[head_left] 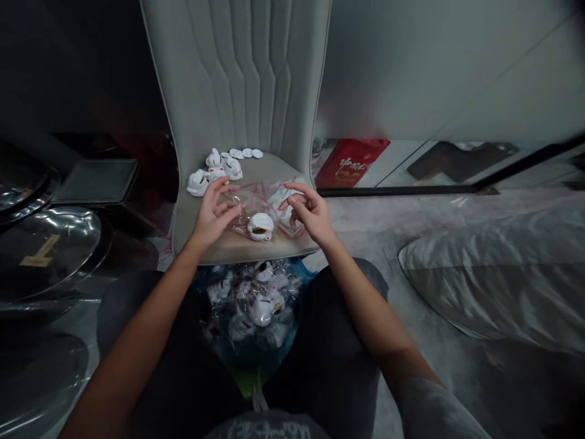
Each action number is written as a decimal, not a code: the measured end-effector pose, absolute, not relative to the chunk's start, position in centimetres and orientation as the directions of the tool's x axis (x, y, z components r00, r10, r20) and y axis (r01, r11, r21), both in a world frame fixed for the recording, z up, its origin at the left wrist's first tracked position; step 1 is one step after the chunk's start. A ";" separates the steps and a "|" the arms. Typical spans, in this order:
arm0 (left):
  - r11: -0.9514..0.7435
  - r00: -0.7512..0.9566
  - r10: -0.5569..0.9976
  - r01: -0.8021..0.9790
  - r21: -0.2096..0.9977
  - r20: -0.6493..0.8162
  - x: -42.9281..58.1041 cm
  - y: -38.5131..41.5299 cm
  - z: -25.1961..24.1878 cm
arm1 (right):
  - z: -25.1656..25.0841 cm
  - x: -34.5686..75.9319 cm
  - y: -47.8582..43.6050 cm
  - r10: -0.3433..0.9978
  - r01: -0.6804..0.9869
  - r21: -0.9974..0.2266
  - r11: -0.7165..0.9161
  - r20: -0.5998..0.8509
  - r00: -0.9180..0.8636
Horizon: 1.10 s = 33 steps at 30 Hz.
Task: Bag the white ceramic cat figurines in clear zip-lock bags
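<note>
Left hand (214,210) and right hand (309,210) hung loosely spread, empty; cat figurines (261,223) lay between and beyond; blue bag (269,360) held more.

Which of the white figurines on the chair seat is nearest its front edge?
The single white figurine between the left hand and right hand; the other figurines are clustered farther back, beyond the left hand.

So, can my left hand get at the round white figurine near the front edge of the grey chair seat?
Probably yes: your open left hand is close by, and nothing solid seems to stand between. Clear plastic lies beside the figurine, though I can't tell whether it covers it.
</note>
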State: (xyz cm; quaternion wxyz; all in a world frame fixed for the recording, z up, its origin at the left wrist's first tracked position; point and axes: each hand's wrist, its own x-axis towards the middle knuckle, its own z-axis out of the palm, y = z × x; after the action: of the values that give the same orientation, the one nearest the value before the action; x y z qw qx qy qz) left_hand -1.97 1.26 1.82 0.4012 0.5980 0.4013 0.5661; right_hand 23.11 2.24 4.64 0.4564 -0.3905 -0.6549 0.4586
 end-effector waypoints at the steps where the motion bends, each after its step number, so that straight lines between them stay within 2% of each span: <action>1: -0.370 0.027 0.929 0.035 0.929 0.369 -1.8 1.2 1.9 | 4.7 23.2 2.1 0.928 0.095 -0.955 0.282 0.246 -0.280; 5: -0.371 0.036 0.929 0.065 0.926 0.369 -1.5 1.1 1.7 | 4.9 23.5 1.9 0.925 0.148 -0.937 0.318 0.272 -0.266; 11: -0.279 0.089 0.957 0.033 0.960 0.275 -1.8 1.1 1.0 | 4.7 23.7 2.0 0.924 0.199 -0.920 0.338 0.285 -0.254; 16: -0.140 0.084 0.987 0.041 0.989 0.137 -1.9 1.0 1.4 | 3.9 24.1 2.3 0.941 0.100 -0.956 0.274 0.246 -0.232; 18: -0.095 0.068 0.993 0.038 0.995 0.092 -1.9 0.9 1.6 | 3.3 24.5 2.5 0.956 0.077 -0.975 0.210 0.188 -0.226; 22: -0.068 0.052 0.996 -0.023 0.997 0.069 -1.8 0.8 1.8 | 2.3 24.2 2.6 0.958 0.154 -0.982 0.112 0.066 -0.279; 26: -0.048 0.067 0.996 -0.061 0.997 0.052 -1.5 0.7 1.8 | 2.5 22.6 2.1 0.965 0.206 -0.971 0.118 0.064 -0.253; 33: 0.002 0.023 1.000 -0.142 0.990 0.001 -1.3 0.3 2.4 | 3.1 21.7 1.7 0.979 0.172 -0.979 0.113 0.080 -0.186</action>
State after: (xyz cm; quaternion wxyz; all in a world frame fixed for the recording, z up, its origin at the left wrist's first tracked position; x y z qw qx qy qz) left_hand -1.26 0.33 2.41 0.5402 0.4689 0.4573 0.5284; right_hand 21.72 1.67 3.13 0.4294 -0.4718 -0.6099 0.4701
